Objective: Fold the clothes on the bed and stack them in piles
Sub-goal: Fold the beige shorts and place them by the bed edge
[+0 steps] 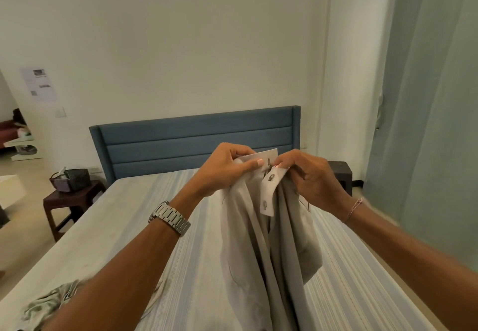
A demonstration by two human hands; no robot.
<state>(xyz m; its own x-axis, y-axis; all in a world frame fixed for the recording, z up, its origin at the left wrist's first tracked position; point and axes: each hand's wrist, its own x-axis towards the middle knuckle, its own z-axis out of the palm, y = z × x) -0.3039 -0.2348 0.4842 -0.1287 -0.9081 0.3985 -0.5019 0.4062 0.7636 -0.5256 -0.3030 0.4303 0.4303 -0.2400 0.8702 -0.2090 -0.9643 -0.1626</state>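
A pair of light grey trousers [261, 248] hangs in front of me above the striped bed [362, 279]. My left hand [225, 170] pinches the left side of the waistband. My right hand [307, 175] pinches the right side, close to the metal hook clasps on the white inner band. Both hands are held up near the headboard's height, almost touching each other. The legs of the trousers drape down out of the frame. A crumpled grey-green patterned garment [49, 305] lies on the bed at the lower left, partly behind my left forearm.
A blue padded headboard [181, 142] stands against the white wall. Left of the bed is a dark stool [72, 201] with a basket [69, 179] on it. A dark stool [341, 175] sits at the right, and a pale green curtain [426, 123] hangs beside it.
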